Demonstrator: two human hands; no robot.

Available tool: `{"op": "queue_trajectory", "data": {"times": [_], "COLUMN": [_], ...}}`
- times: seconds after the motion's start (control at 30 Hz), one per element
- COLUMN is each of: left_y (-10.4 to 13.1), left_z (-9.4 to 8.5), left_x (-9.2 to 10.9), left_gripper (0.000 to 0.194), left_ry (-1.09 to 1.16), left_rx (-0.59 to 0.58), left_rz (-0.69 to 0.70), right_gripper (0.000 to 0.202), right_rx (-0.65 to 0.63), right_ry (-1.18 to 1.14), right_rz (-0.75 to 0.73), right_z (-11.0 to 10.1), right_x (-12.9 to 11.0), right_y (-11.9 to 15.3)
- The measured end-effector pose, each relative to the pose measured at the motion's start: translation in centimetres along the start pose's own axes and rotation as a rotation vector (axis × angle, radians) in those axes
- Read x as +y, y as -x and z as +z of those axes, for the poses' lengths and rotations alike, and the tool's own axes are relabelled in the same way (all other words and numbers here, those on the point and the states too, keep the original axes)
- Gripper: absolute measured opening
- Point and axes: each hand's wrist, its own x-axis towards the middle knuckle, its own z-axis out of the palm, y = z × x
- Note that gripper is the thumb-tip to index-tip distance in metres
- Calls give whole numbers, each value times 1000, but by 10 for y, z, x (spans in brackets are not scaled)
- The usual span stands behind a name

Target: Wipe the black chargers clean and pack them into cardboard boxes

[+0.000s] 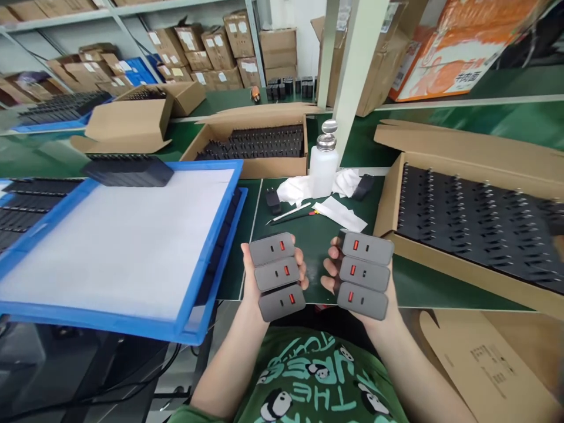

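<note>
Three dark grey chargers (277, 271), each with a red USB port and a small oval port, are stacked in a row in my left hand (250, 282), whose fingers wrap round their far side. A matching row of three chargers (365, 271) is gripped by my right hand (392, 294), fingertips showing on the left side. Both rows face up toward me, held apart above the near edge of the green table (317, 258). Beyond them lie a white stick (288, 212), a thin black tool (293, 217) and a strip of white paper (341, 214).
On the left is a blue-rimmed tray (110, 235) with a row of black chargers (127, 170) at its far edge. An open carton (396, 176) of chargers stands right, another carton (247, 167) behind. A white pump bottle (324, 167) stands by crumpled tissue (293, 189).
</note>
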Motion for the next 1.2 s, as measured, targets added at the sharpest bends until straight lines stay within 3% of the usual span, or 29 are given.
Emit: {"op": "queue_trajectory", "data": {"times": [0.23, 0.4, 0.6, 0.73, 0.8, 0.9, 0.97, 1.03, 1.1, 1.2], "left_y": [-2, -2, -4, 1, 9, 27, 36, 39, 37, 29], "left_z": [-11, -14, -17, -24, -24, -18, -12, -9, -11, -19], "left_x": [0, 1, 1, 6, 13, 27, 34, 37, 34, 26], "left_gripper": [72, 71, 69, 75, 76, 68, 65, 67, 67, 54], "left_ry": [48, 70, 66, -74, -324, -988, -1469, -1817, -2035, -2198], "left_rx": [-185, -238, -212, -100, 20, 311, 516, 644, 677, 608], "left_rz": [-43, -79, -79, -28, 58, 344, 551, 649, 595, 408], "right_gripper": [51, 53, 61, 67, 72, 71, 70, 67, 62, 57], "right_rx": [-24, -61, -69, 4, 104, 178, 161, 77, -55, -196], "right_ry": [-15, -17, -12, 75, 293, 734, 1161, 1729, 2160, 2353], "right_rz": [-7, -3, -6, -16, -111, -387, -639, -866, -969, -978], "right_z": [-3, -7, -7, -7, -7, -6, -6, -8, -11, -16], "right_x": [-2, 0, 1, 2, -4, -20, -30, -31, -25, -15], "right_y": [0, -1, -7, -9, -7, -3, -5, -14, -24, -35]}}
